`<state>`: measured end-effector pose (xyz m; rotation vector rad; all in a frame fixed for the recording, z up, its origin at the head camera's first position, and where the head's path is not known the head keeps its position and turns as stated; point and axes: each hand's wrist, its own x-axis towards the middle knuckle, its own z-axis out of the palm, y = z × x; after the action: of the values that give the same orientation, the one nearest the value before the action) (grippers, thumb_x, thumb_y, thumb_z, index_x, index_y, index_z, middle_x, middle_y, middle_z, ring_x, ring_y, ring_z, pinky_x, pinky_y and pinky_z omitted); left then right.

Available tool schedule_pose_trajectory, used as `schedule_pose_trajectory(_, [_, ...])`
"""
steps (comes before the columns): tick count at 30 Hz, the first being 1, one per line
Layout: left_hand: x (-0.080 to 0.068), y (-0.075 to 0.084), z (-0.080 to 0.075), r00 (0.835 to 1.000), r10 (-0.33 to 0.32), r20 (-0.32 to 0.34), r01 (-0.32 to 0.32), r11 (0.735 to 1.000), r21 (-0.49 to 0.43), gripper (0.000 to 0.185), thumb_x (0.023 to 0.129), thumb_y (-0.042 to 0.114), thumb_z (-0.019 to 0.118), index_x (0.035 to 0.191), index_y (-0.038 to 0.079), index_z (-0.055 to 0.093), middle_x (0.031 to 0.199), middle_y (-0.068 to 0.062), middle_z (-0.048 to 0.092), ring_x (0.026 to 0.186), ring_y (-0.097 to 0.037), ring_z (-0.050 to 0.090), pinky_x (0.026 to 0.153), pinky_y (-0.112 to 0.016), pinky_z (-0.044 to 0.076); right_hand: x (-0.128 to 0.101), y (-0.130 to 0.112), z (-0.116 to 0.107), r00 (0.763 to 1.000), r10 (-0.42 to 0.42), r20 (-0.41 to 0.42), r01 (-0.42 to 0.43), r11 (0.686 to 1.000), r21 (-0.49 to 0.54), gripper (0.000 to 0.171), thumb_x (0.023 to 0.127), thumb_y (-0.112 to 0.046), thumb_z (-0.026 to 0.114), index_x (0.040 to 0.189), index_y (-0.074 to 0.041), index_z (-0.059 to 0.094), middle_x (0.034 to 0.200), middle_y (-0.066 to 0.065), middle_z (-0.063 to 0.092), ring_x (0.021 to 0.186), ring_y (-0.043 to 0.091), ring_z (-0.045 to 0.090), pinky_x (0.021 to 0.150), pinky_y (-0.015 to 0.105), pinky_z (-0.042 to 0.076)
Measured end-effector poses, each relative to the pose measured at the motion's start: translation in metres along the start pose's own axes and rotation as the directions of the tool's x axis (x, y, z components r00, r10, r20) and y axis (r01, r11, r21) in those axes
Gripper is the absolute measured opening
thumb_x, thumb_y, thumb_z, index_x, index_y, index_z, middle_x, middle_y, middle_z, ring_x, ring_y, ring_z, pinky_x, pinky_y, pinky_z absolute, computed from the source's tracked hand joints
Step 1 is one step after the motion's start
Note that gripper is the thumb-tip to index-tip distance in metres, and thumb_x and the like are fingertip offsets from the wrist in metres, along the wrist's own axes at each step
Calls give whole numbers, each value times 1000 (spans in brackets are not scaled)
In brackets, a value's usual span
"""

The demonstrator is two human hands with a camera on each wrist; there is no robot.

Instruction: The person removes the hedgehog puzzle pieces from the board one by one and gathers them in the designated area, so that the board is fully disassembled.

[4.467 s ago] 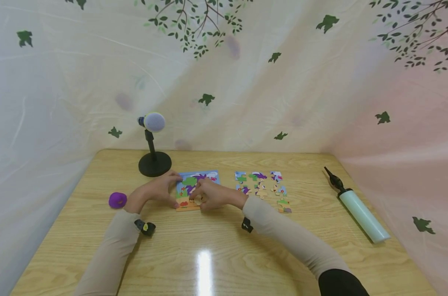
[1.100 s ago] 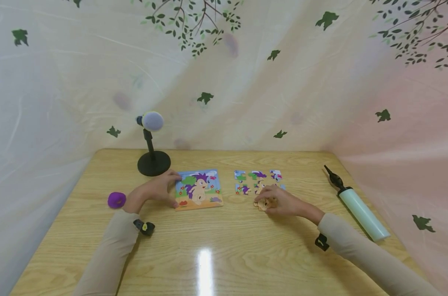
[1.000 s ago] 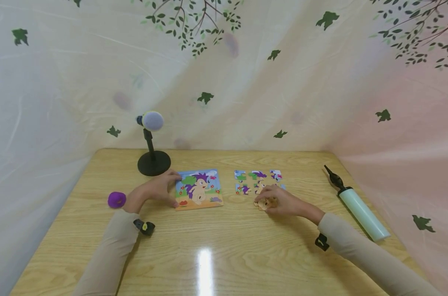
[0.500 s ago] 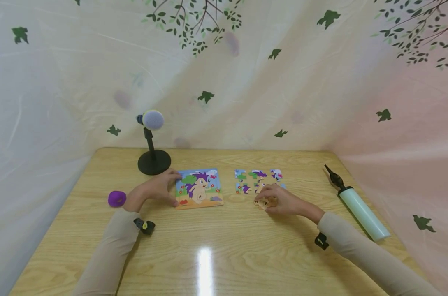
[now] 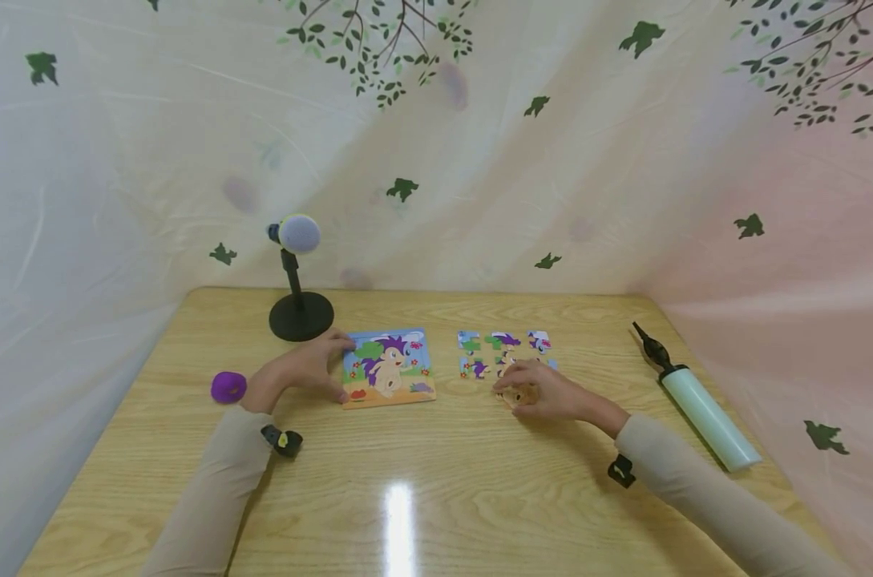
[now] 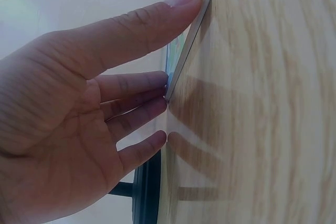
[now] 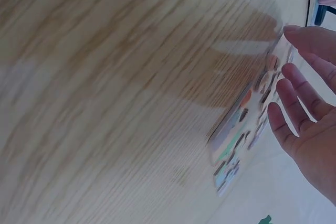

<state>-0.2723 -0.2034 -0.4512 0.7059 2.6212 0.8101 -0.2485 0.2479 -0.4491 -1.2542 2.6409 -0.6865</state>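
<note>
From the head view, your left hand (image 5: 302, 373) braces the puzzle board (image 5: 389, 367) mid-table while your right hand (image 5: 544, 390) covers a loose piece (image 5: 520, 394) beside it; the left wrist view shows straight fingers (image 6: 142, 85) against the board's edge (image 6: 191, 40); the right wrist view shows your fingers (image 7: 302, 98) relaxed over the pieces (image 7: 247, 124), gripping nothing clearly.

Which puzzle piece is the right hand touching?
The tan piece at the near edge of the loose pieces, under the right hand. The others lie farther back, untouched, showing blue, green and purple.
</note>
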Motion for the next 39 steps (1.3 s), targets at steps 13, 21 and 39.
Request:
schedule_pose_trajectory(13, [-2,-3,0,1000,18,1,-18,1000,2,93,72,30,92,146,-6,47,150,-28,38,140,-48,38,119,-63,31,46,-35,16,999,-23,23,19,991,130,40,88,-5,77,127,-6,70,124,10,65,116,29,58,94,47,55])
schedule_pose_trajectory(21, [-4,-2,0,1000,25,-2,-25,1000,4,93,73,30,91,145,-7,47,148,-27,39,138,-47,39,119,-64,32,90,-65,32,996,-87,29,79,978,195,39,89,-6,76,127,-6,69,125,8,64,118,27,57,100,46,53])
schedule_pose_trajectory(39, [-2,0,-1,998,63,-25,-63,998,23,91,69,27,92,142,-7,51,145,-27,43,136,-47,43,116,-61,38,165,-100,56,985,-125,122,106,983,151,38,90,-8,76,127,-6,69,126,10,64,116,24,59,96,33,54])
